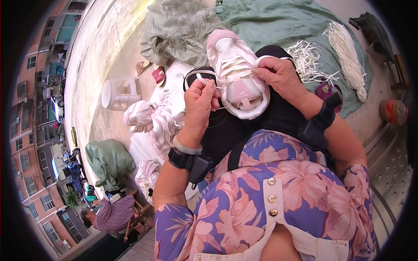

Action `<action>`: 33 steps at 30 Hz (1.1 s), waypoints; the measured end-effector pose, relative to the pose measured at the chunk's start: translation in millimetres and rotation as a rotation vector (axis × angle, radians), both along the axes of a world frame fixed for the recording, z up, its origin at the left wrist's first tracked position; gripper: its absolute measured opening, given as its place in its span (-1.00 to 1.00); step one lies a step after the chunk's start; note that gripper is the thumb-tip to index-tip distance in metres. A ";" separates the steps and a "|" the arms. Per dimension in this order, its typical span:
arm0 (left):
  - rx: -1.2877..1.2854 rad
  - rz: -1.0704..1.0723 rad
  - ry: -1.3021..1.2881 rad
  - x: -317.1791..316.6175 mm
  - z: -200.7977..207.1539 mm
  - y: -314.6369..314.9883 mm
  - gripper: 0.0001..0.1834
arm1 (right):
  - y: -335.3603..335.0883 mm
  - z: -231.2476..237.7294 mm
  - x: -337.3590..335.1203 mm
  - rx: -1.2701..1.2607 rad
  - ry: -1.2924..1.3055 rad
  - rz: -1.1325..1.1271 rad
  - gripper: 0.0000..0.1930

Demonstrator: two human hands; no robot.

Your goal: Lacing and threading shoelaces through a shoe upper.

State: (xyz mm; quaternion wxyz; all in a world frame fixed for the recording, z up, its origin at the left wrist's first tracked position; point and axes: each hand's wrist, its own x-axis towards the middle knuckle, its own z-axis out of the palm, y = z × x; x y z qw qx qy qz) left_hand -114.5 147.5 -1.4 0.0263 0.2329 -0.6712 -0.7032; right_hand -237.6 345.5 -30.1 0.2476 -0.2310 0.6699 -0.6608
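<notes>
A pink and white sneaker (237, 71) rests across my lap, its toe pointing away and its heel opening towards me. White lace is threaded through its front eyelets. My left hand (202, 98) is closed in a pinch on a white shoelace (202, 79) at the shoe's left side. On the other side, my right hand (278, 76) pinches lace beside the eyelets, thumb and forefinger together. The exact grip of the right fingertips is small in view. Dark straps with black boxes circle both wrists.
Several pink and white shoe uppers (161, 117) are heaped at my left, near a clear plastic stool (119, 93). Loose white laces (307, 58) and a lace bundle (348, 61) lie on green sheeting (278, 21) at the right. Another person (115, 213) sits at lower left.
</notes>
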 end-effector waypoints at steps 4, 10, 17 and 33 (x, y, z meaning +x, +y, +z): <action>-0.001 0.083 0.057 -4.9 -3.4 7.8 -0.83 | -8.2 0.6 9.7 0.071 0.601 -0.117 -0.87; -0.069 0.091 0.041 -8.9 -7.0 11.4 -0.85 | 0.1 -2.0 9.0 0.121 0.255 -0.129 -0.81; -0.125 0.095 0.026 -9.7 -14.3 9.7 -0.85 | 2.3 6.5 18.7 0.111 0.511 -0.172 -0.86; -0.922 -0.018 0.307 7.9 2.8 25.4 -0.65 | -39.0 5.8 36.7 0.248 1.072 -0.076 -0.81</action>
